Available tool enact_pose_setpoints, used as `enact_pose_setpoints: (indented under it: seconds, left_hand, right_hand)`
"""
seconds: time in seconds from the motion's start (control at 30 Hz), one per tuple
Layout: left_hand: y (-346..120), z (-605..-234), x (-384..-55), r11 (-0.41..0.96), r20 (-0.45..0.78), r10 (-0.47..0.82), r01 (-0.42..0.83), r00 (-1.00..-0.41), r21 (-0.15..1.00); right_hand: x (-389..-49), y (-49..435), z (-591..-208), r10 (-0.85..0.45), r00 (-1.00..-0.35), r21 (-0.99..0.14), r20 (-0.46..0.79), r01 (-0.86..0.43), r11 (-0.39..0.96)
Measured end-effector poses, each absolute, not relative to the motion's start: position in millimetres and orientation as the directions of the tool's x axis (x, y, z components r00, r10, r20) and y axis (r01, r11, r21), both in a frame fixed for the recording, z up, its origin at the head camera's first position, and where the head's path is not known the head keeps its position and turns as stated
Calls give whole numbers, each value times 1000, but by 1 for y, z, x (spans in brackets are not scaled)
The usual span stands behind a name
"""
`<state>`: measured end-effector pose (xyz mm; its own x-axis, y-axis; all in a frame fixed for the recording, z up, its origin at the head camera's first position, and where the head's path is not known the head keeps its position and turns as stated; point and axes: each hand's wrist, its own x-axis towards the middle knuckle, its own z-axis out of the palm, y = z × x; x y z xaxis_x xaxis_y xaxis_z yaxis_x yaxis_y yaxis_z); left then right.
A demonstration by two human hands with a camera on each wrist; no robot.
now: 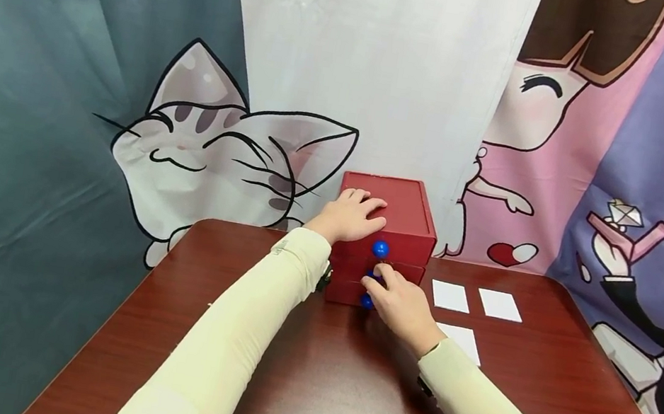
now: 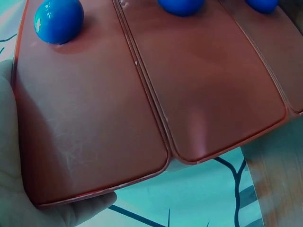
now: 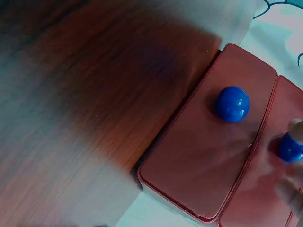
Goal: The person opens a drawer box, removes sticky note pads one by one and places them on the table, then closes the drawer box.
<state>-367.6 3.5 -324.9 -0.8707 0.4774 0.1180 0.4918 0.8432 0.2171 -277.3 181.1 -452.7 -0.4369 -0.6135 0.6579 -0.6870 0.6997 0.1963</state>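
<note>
A small red cabinet (image 1: 405, 207) with three stacked drawers stands on the table, a round blue knob on each drawer front. My left hand (image 1: 348, 218) rests on the cabinet's top left edge with its fingers spread. In the left wrist view, part of that hand (image 2: 12, 156) lies along the cabinet's edge, beside the top drawer front (image 2: 90, 109). The fingers of my right hand (image 1: 407, 308) are curled round the middle knob (image 3: 289, 149), partly covering it. Below it, the bottom knob (image 3: 232, 104) is untouched. The top knob (image 1: 380, 248) is bare too. All drawers look closed.
White square cards (image 1: 450, 296) lie on the brown table (image 1: 330, 393) right of the cabinet, one (image 1: 463, 342) partly behind my right forearm. A printed cloth backdrop (image 1: 379, 64) hangs behind the cabinet.
</note>
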Motion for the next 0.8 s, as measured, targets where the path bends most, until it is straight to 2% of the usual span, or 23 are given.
enact_pose_setpoints:
  seconds: [0.17,0.53,0.8]
  left_hand:
    - [3,-325,-369,845,124,471,487,-873,219]
    - [2,-324,-369,845,118,472,486,-874,222]
    - [5,-326,-369,843,121,473,489,-872,225]
  right_hand:
    - [-275,180,-458,-708,-359,293,607,-728,620]
    - [-286,176,-485,-778,-432,416,456,-670,615]
    - [-291,166,-492,-758,-507,413,410,-637,651]
